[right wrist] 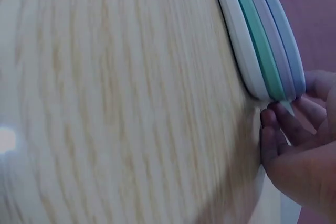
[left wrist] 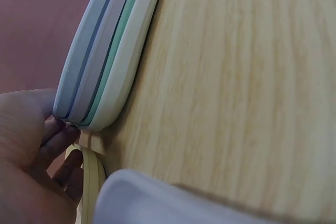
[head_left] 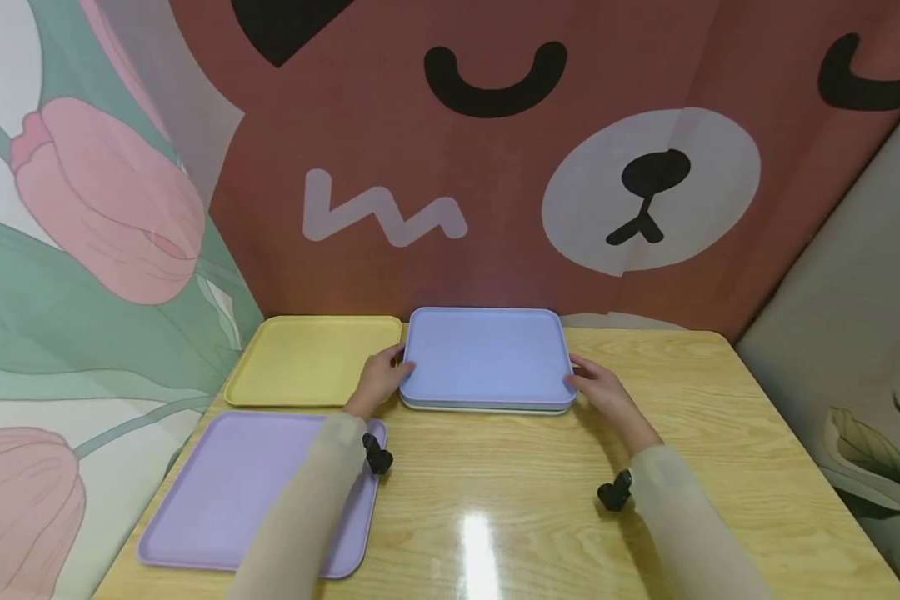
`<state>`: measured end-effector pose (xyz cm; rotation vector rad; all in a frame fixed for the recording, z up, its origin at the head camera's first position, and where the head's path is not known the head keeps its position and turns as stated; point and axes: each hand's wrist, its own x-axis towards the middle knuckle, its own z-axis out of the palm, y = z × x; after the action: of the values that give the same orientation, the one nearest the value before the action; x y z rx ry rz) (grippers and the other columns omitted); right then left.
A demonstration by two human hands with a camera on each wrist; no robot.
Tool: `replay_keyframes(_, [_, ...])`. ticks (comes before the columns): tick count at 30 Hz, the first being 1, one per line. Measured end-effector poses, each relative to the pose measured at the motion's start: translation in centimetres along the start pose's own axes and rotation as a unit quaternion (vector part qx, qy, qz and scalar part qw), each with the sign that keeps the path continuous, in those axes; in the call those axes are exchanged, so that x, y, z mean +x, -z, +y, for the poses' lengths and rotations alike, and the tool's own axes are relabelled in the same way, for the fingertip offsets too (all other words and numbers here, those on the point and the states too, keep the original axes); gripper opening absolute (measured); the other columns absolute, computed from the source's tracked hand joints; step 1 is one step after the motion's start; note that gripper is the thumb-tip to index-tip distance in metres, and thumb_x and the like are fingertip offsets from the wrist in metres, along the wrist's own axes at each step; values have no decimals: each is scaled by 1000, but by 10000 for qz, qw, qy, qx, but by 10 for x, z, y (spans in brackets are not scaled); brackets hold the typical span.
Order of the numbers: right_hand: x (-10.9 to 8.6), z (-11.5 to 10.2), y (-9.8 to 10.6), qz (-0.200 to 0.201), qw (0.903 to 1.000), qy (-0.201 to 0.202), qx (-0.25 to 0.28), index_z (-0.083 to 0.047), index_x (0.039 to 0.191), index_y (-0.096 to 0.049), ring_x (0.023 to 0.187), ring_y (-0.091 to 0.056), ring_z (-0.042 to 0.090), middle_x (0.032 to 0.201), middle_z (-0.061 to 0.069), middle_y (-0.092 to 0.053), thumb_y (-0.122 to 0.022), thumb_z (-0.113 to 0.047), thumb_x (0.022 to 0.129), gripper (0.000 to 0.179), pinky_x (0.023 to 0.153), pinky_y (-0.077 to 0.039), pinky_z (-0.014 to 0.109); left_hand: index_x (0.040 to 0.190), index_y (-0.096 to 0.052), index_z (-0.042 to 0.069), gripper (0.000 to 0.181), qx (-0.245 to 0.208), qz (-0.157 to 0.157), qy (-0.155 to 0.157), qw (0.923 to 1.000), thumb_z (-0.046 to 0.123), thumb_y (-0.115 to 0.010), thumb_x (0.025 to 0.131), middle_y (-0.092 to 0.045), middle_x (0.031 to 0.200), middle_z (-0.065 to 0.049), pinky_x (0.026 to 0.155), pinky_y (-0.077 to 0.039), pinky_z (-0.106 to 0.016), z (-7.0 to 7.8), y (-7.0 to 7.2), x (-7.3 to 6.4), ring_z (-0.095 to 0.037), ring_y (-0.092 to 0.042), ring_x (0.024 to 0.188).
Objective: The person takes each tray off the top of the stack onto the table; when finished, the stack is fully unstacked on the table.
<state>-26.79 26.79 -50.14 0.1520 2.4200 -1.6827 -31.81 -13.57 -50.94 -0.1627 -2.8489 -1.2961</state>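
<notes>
A light blue tray (head_left: 487, 354) lies on top of a stack at the back middle of the table. Below it in the left wrist view are a pale lilac tray (left wrist: 101, 45), a green tray (left wrist: 116, 45) and, lowest, a white tray (left wrist: 132, 51). My left hand (head_left: 378, 379) grips the stack's left side, thumb at the blue rim and fingers curled by the edges beneath. At the opposite side my right hand (head_left: 606, 392) holds the stack likewise, thumb at the blue tray and fingertips (right wrist: 273, 109) beside the lower rims.
Left of the stack lies a yellow tray (head_left: 307, 358), close behind my left hand. A larger purple tray (head_left: 247, 483) lies in front of it, partly under my left forearm. The wooden table (head_left: 495, 483) meets a patterned curtain (head_left: 390, 275) at the back.
</notes>
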Motion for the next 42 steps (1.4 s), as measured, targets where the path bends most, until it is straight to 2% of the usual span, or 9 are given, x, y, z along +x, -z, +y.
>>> replay_keyframes(5, [-2, -6, -4, 335, 9991, 118, -215, -3, 157, -34, 141, -41, 40, 153, 29, -42, -54, -12, 104, 57, 117, -34, 50, 146, -53, 2, 54, -23, -32, -64, 10000, 24, -66, 98, -62, 137, -21, 110, -44, -47, 1, 2, -1, -36, -56, 128])
replay_keyframes(13, [-6, -23, -1, 684, 9972, 72, -297, -5, 154, -41, 143, -40, 34, 154, 22, -44, -56, -14, 102, 55, 117, -36, 46, 146, -53, 1, 54, 2, -75, -55, 10000, 23, -66, 98, -62, 137, -21, 109, -44, -47, 4, 3, -1, -35, -57, 126])
replay_keyframes(18, [-4, -30, 3, 487, 9962, -28, 725, -4, 155, -39, 136, -46, 26, 158, 19, -39, -53, -13, 103, 55, 112, -42, 40, 145, -53, 1, 52, 41, -74, -99, 9999, 21, -66, 99, -63, 135, -20, 108, -45, -46, 5, 3, 0, -34, -58, 123])
replay_keyframes(21, [-4, -31, 7, 242, 9905, -162, 1347, -5, 157, -36, 119, -57, 16, 158, 19, -38, -53, -15, 105, 56, 104, -49, 33, 146, -53, 1, 53, 43, -112, -96, 9999, 21, -66, 99, -63, 135, -20, 108, -45, -46, 5, 3, 0, -34, -58, 124])
replay_keyframes(25, [-4, -32, 11, 76, 9836, -398, 1757, -9, 158, -35, 96, -65, 4, 155, 20, -41, -57, -15, 104, 59, 90, -55, 27, 147, -52, 2, 54, 23, -163, -70, 9998, 22, -65, 99, -62, 137, -20, 109, -44, -46, 4, 4, 0, -34, -57, 127])
replay_keyframes(28, [-3, -32, 12, -25, 9815, -504, 1846, -10, 159, -33, 89, -66, 3, 144, 14, -53, -59, -14, 103, 62, 83, -56, 25, 147, -52, 2, 54, -10, -199, -63, 9998, 22, -66, 99, -62, 137, -20, 110, -44, -46, 4, 4, 0, -34, -57, 127])
replay_keyframes(31, [-4, -31, 12, -123, 9819, -395, 1847, -6, 159, -30, 86, -67, 4, 120, 2, -65, -57, -10, 103, 62, 78, -56, 24, 147, -52, 1, 54, 7, -232, -105, 9997, 23, -66, 99, -62, 137, -20, 110, -43, -47, 4, 6, 0, -35, -56, 128])
replay_keyframes(35, [-5, -29, 12, -249, 9826, -125, 1838, 0, 158, -27, 83, -66, 3, 99, -9, -66, -52, -6, 104, 60, 75, -55, 23, 147, -51, 1, 54, 31, -299, -59, 9995, 25, -64, 100, -60, 140, -20, 112, -42, -47, 3, 8, 0, -35, -54, 131])
replay_keyframes(42, [-10, -22, 12, -269, 9791, -61, 2017, 2, 159, -22, 85, -66, 3, 98, -12, -65, -49, -5, 106, 60, 74, -55, 22, 151, -47, 5, 51, -57, -484, 230, 9985, 32, -47, 108, -50, 151, -18, 119, -33, -48, 2, 11, 4, -36, -42, 143])
